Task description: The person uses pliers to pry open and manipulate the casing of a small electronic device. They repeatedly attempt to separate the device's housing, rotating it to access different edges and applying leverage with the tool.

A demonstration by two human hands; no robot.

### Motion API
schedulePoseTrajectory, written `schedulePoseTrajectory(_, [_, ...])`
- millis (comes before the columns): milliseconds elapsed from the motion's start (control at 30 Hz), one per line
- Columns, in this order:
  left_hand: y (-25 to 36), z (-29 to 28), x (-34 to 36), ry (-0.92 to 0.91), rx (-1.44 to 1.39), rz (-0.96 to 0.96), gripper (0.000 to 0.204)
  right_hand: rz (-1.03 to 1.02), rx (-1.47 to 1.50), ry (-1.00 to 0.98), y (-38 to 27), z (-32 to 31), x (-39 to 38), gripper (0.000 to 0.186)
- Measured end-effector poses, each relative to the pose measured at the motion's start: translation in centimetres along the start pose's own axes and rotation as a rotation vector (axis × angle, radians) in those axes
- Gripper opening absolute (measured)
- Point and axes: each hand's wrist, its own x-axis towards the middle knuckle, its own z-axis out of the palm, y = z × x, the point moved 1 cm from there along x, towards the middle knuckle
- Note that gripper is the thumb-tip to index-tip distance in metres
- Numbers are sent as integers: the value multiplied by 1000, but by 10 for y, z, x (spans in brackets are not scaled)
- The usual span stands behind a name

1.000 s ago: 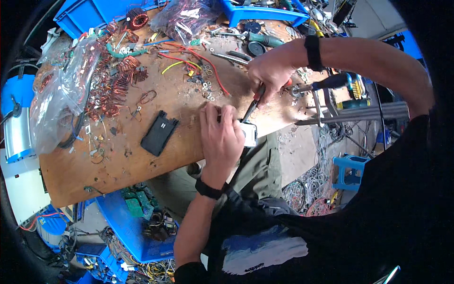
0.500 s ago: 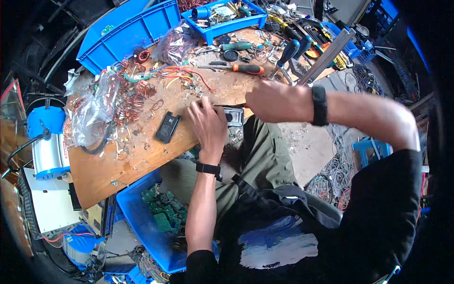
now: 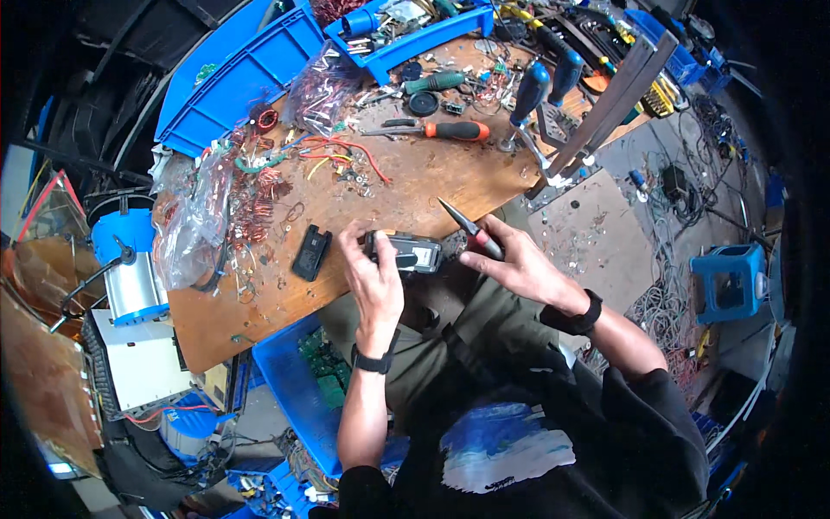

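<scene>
My left hand (image 3: 373,290) is closed around a small dark handheld device (image 3: 417,254) with a pale grey panel, held at the table's front edge. In my right hand (image 3: 534,275) is a pair of needle-nose pliers (image 3: 471,227) with red-and-black handles. Their dark pointed jaws aim up and left, apart from the device. A flat black cover or battery pack (image 3: 310,253) lies on the table left of my left hand. The device's underside is hidden by my fingers.
Farther back on the wooden table (image 3: 251,316) lie an orange-and-black screwdriver (image 3: 456,131), red and yellow wires, copper coils and plastic bags (image 3: 186,227). An upright metal bar fixture (image 3: 609,112) stands right. A blue bin (image 3: 294,406) of circuit boards sits below the table.
My right hand has come down and nearer, with the elbow lowered, and the pliers now show clear of the device. The device shows more fully in my left hand. The view has shifted.
</scene>
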Motion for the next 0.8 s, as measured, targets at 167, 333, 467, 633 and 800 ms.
schedulePoseTrajectory(167, [38, -2, -10, -124, 96, -67, 18, -26, 478, 10, 18, 26, 14, 40])
schedulePoseTrajectory(333, [52, 7, -20, -112, 42, -132, 17, 112, 734, -32, 14, 28, 15, 27])
schedulePoseTrajectory(467, [46, 18, -36, -43, -126, -80, 23, 150, 786, -12, 22, 33, 13, 25])
schedulePoseTrajectory(633, [31, 17, -37, -67, -60, -113, 33, 80, 749, 117, 24, 36, 9, 27])
schedulePoseTrajectory(800, [34, 25, -47, 15, 64, -26, 28, -30, 839, 235, 23, 43, 7, 23])
